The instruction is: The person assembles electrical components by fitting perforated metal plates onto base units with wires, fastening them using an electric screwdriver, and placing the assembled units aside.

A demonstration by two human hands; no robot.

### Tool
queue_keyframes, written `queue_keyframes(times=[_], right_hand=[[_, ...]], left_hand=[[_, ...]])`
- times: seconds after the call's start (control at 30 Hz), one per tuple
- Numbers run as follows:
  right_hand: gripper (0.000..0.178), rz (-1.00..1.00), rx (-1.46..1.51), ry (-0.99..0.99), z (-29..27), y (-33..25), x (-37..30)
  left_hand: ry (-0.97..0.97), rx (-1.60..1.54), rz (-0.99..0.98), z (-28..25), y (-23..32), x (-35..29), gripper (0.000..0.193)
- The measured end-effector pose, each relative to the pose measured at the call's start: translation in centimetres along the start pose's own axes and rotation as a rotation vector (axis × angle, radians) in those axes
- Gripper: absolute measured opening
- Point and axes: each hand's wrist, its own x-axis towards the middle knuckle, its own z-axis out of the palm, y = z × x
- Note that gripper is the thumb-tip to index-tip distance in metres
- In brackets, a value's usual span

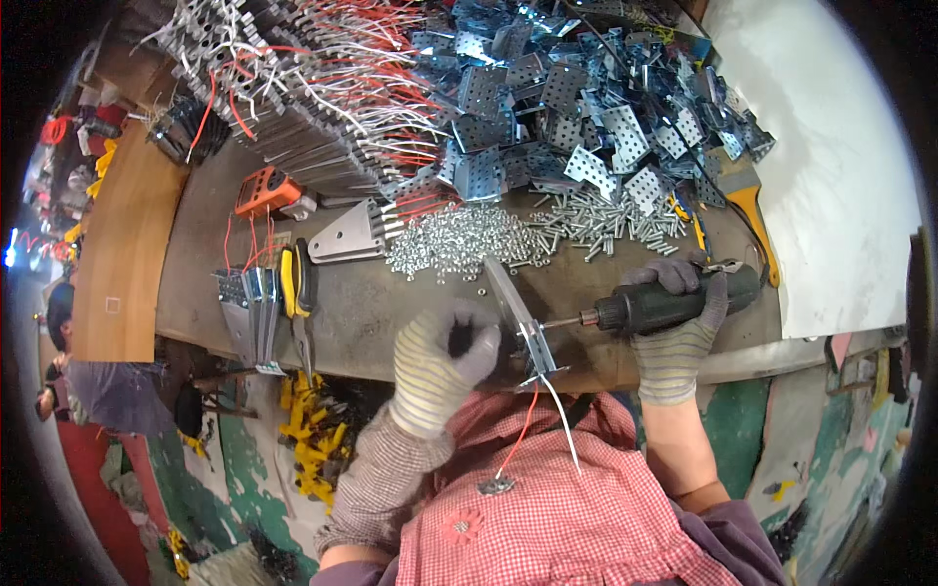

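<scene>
My right hand point(679, 317), in a striped glove, is wrapped round a dark power screwdriver point(650, 305). Its bit point(565, 322) points left and reaches the side of a flat metal part point(528, 337) at the table's front edge. A red wire and a white wire point(559, 415) hang from that part over the checked apron. Just left of the part is my gloved left hand point(440, 366), fingers curled and thumb close to the forefinger. It is slightly blurred; anything between the fingertips is too small to make out.
Behind the hands lie heaps of nuts point(459, 242) and screws point(611, 220). Perforated metal brackets point(562, 88) and wired metal strips point(313, 127) pile up at the back. Yellow-handled pliers point(298, 293) and an orange meter point(267, 190) lie left; a brush point(750, 210) lies right.
</scene>
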Motion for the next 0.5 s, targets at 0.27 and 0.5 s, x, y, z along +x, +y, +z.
queue_keyframes(times=[0.27, 0.5], right_hand=[[0.032, 0.024, -0.011, -0.012, -0.4, 0.4, 0.1], [0.033, 0.038, 0.003, 0.003, -0.1, 0.5, 0.1]], left_hand=[[0.151, -0.019, 0.158, 2.3, -0.1, -1.3, 0.015], [0.171, 0.018, 0.224, 2.4, -0.4, -1.4, 0.018]])
